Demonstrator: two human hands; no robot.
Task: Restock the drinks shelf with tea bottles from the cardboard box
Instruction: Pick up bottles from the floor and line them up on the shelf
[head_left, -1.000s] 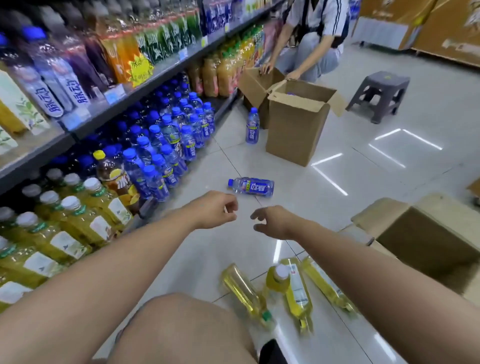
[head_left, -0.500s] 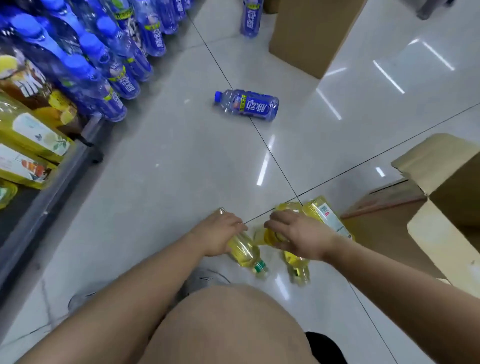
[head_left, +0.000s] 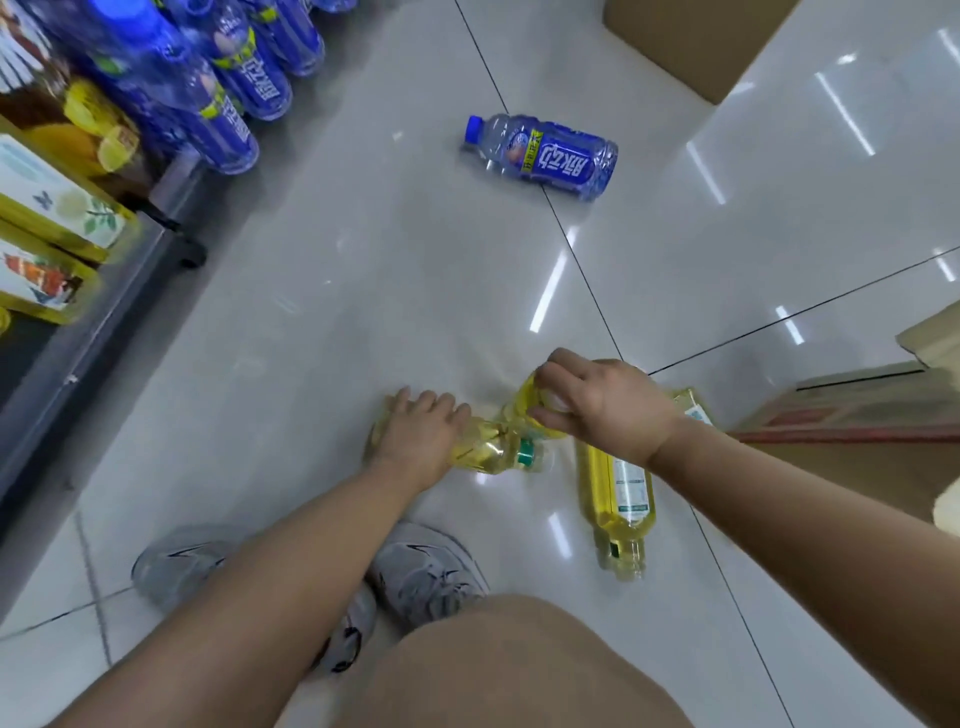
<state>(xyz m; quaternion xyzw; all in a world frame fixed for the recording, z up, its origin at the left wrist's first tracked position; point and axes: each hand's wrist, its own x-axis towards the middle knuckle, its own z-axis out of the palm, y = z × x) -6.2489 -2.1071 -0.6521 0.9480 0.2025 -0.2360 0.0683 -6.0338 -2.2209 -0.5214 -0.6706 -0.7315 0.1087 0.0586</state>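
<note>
**Both hands grasping tea bottles on the floor**

Nearest the camera, a bare knee (head_left: 519, 670) is filling the bottom of the head view, and grey shoes (head_left: 423, 571) are standing just behind the left hand (head_left: 418, 439). That hand is grasping a first tea bottle (head_left: 493, 449), fingers curling over its body. The bottle is lying on the floor (head_left: 337, 260), with its green cap pointing at the right hand (head_left: 608, 402). The right hand is clenching round one end of a second tea bottle (head_left: 519, 402); cannot tell if it is lifting off the floor. A third tea bottle (head_left: 615, 493) is lying flat just under the right wrist. The cardboard box (head_left: 857, 431) is sitting just right of the right hand, partly out of view. Beyond both hands, a blue bottle (head_left: 545, 156) is lying on its side, well apart from them. Far left of the left hand, the shelf (head_left: 104, 322) is holding shelved tea bottles (head_left: 57, 208) and blue shelf bottles (head_left: 234, 88). A second box (head_left: 701, 47) is standing farthest off.
</note>
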